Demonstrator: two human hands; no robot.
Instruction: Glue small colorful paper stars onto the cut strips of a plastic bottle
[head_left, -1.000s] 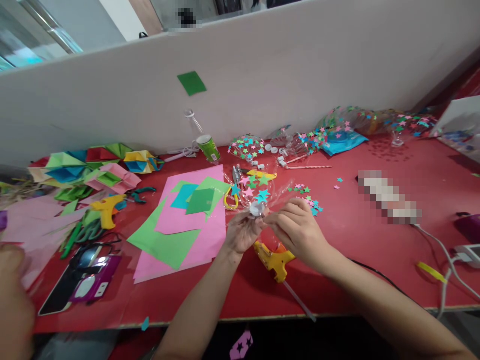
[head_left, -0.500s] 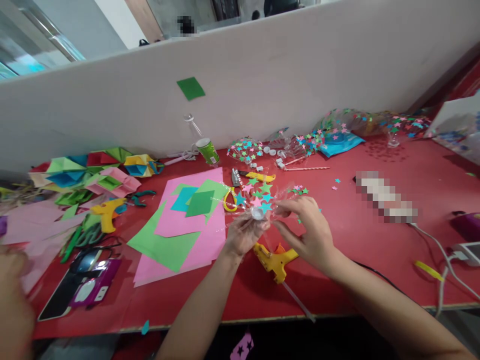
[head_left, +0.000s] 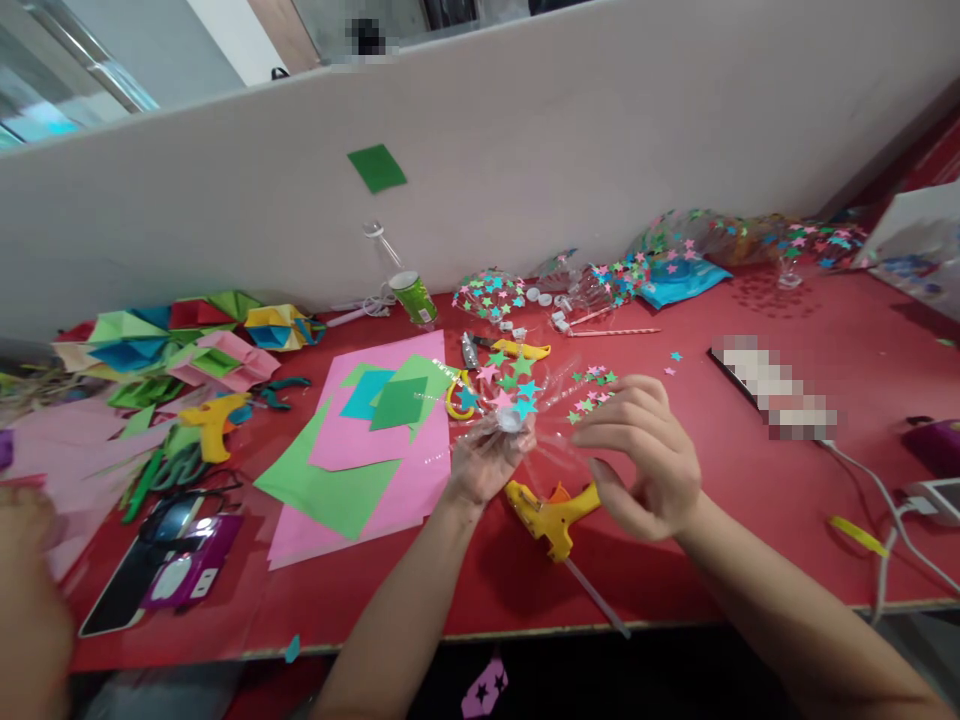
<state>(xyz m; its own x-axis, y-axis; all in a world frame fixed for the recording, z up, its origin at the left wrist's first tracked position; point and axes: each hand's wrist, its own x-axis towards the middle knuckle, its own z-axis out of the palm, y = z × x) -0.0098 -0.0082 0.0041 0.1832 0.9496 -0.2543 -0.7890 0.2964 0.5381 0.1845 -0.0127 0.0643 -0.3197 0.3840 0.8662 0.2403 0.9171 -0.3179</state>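
My left hand (head_left: 480, 468) is closed around the base of a cut clear plastic bottle (head_left: 511, 418), whose thin strips fan outward. Pink, green and blue paper stars sit on its strips, around a whitish round centre. To its right, my right hand (head_left: 651, 460) hovers with curved fingers apart, holding nothing. Beneath the hands lies a yellow glue gun (head_left: 551, 515) with a glue stick poking out of its back. Small loose stars (head_left: 592, 390) are scattered on the red table beyond my right hand. Yellow-handled scissors (head_left: 459, 395) lie partly hidden behind the bottle.
Pink and green paper sheets (head_left: 330, 500) lie to the left. A yellow cutter (head_left: 521, 349), a green cup (head_left: 414, 297) and star-covered plastic pieces (head_left: 491, 297) are along the partition (head_left: 525, 170). Another person's hand (head_left: 26, 560) is at far left. A phone (head_left: 772, 385) lies right.
My right hand has drawn back to the right, away from the bottle, and its fingers have curled a little. My left hand keeps the bottle in nearly the same place.
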